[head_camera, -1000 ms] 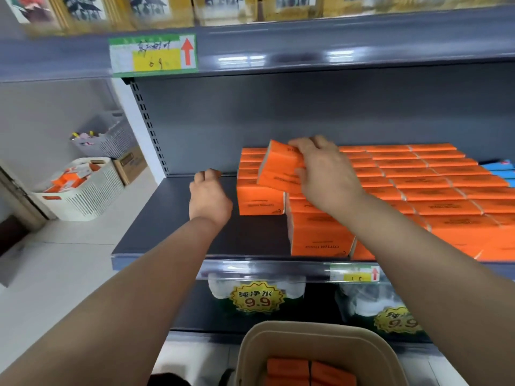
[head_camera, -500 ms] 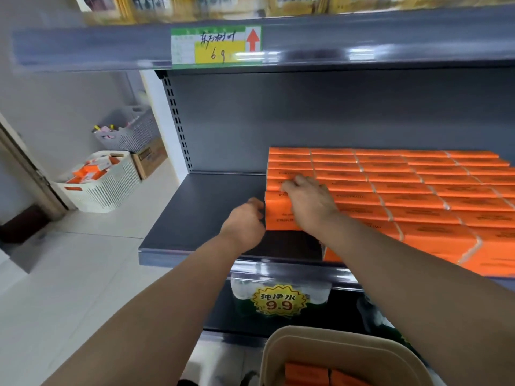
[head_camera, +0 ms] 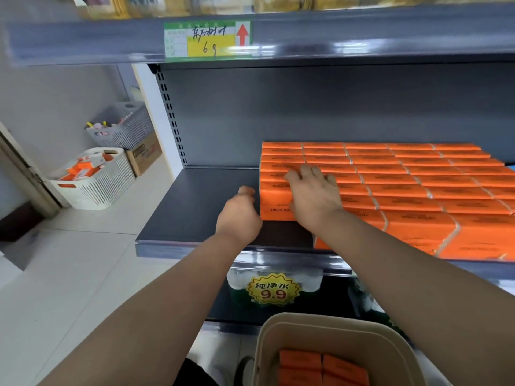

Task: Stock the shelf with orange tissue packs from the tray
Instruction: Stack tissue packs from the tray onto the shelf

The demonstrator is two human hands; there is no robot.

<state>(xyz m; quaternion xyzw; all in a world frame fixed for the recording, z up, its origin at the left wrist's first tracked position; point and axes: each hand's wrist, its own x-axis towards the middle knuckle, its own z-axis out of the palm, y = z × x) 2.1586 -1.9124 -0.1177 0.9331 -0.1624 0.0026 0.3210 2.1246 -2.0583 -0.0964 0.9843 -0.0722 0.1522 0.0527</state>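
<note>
Right hand [head_camera: 315,196] lies flat, fingers spread, on the front-left orange tissue pack [head_camera: 275,203] on the shelf [head_camera: 200,207]; left hand [head_camera: 239,215], curled and empty, seems to touch its side.

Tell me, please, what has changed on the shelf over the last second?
The right hand lowered its tilted orange pack onto the left end stack, let go, and now presses flat on top. The left hand slid right across the shelf to that stack's side, fingers curled. The other stacked packs and the tray below are unchanged.
</note>
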